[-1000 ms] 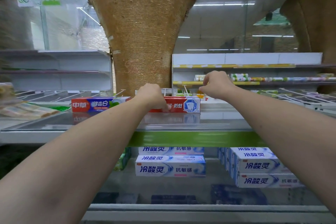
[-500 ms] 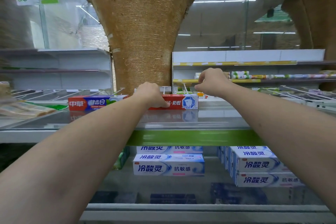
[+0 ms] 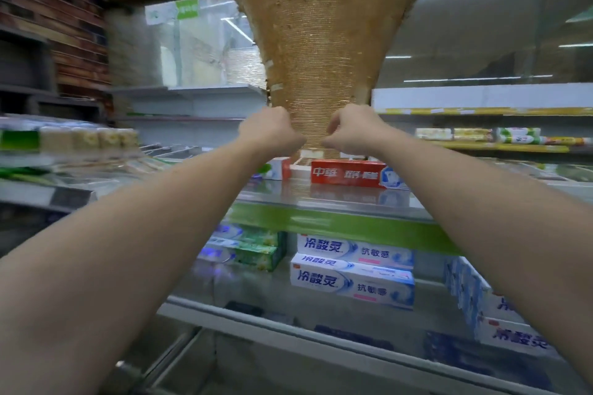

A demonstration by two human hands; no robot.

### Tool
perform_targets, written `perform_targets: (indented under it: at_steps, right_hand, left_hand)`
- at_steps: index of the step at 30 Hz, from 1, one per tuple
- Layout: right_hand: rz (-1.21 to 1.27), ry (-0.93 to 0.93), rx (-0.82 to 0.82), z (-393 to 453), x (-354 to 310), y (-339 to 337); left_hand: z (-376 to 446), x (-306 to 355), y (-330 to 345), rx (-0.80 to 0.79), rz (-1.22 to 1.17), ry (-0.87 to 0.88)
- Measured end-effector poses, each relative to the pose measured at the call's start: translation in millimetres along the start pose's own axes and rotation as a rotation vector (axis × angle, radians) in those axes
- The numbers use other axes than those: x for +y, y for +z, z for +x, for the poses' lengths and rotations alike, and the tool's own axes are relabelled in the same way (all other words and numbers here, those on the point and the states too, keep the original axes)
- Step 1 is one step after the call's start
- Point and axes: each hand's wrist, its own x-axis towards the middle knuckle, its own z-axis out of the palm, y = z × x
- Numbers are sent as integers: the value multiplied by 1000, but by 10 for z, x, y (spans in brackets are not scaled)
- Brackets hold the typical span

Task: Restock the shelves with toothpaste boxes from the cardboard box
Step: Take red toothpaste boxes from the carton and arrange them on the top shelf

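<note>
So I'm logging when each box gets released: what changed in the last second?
The left hand has let go of the red toothpaste box and lifted above it; the right hand rose too, nearer the left, and both are curled, holding nothing. The view swung left. The red box stays on the top shelf, and the white-blue boxes stay below.

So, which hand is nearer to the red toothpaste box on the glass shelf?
The right hand. It hangs just above the red toothpaste box, over its left half. The left hand is higher up and off to the box's left. Neither touches it.
</note>
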Motion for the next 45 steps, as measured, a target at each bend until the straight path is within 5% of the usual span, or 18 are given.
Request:
perform_targets:
  at_steps: [20, 38, 45]
  right_hand:
    - [424, -473, 0, -786, -2883, 1381]
    - [494, -587, -248, -2404, -4448, 3404]
    - [482, -543, -443, -2815, -4589, 4189]
  left_hand:
    - [-2028, -2521, -692, 263, 132, -554]
    - [-4134, -4474, 185, 367, 69, -746]
    - [-4788, -4869, 780, 256, 39, -851]
